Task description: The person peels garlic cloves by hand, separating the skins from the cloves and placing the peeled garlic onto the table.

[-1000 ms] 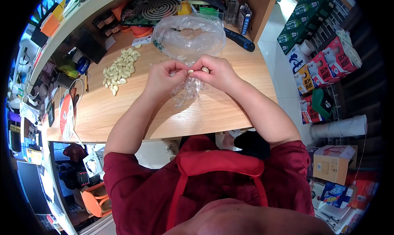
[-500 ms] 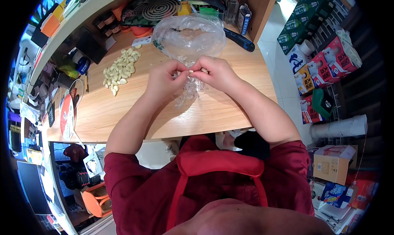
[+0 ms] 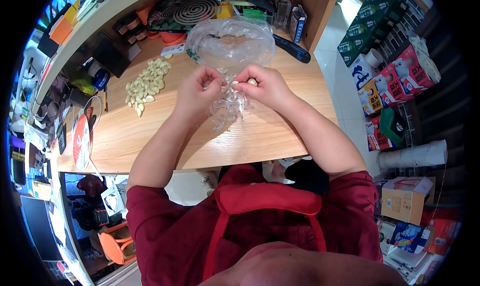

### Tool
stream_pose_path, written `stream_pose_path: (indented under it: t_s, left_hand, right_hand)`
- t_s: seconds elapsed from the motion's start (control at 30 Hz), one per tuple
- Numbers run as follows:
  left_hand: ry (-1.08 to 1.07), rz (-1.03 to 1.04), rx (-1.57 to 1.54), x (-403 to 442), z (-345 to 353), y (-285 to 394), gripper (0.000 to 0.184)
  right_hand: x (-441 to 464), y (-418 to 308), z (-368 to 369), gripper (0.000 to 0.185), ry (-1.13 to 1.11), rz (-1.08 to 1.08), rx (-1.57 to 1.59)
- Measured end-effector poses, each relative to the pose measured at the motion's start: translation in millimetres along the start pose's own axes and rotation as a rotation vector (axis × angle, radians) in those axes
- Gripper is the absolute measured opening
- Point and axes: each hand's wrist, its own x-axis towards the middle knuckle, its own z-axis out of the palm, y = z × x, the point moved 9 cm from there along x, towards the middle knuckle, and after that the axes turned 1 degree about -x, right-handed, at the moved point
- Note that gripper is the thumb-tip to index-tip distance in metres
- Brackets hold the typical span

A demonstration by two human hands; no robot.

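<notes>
My right hand point(image 3: 267, 86) is closed, with a small pale garlic clove point(image 3: 234, 84) pinched at its fingertips. A larger piece of garlic point(image 3: 253, 81) shows among its curled fingers. A short gap to the left, my left hand point(image 3: 200, 90) is closed too, thumb against fingers; what it holds, if anything, I cannot make out. Papery garlic skins point(image 3: 231, 106) lie in a loose heap between and below the hands. Just beyond them sits a clear plastic bag point(image 3: 240, 38) with pale brownish contents. Off to the left, peeled garlic cloves point(image 3: 146, 86) form a pile on the wooden table point(image 3: 240, 146).
Behind the bag, a mosquito coil point(image 3: 194, 10) and glass bottles point(image 3: 283, 8) stand by the shelf. A dark-handled tool point(image 3: 291, 48) lies at the back right. A red-and-white fan-shaped item point(image 3: 81, 141) is at the left edge. Boxes point(image 3: 407, 198) stack on the floor at right.
My hands have parted: the left has drawn back a little to the left, fingers curled. The right stays nearly in place with the clove, and more garlic shows in it.
</notes>
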Motion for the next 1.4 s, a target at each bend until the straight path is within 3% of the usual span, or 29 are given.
stream_pose_path:
  t_s: [0.37,0.63,0.83,1.4]
  left_hand:
    - [-0.006,0.205,0.309,-1.8,1.9,15.0,0.014]
    - [-0.022,0.290,0.431,-5.7,5.2,21.4,0.013]
    - [-0.001,0.472,0.594,-12.9,13.1,42.8,0.011]
    - [0.059,0.605,0.604,-16.6,11.7,47.5,0.012]
  right_hand:
    - [2.1,19.7,7.2,0.014,-0.069,0.203,0.553]
    - [0.4,26.1,17.0,0.012,-0.140,0.269,0.618]
    - [0.9,32.6,20.5,0.012,-0.128,0.272,0.649]
    - [0.6,29.6,18.6,0.011,-0.082,0.272,0.685]
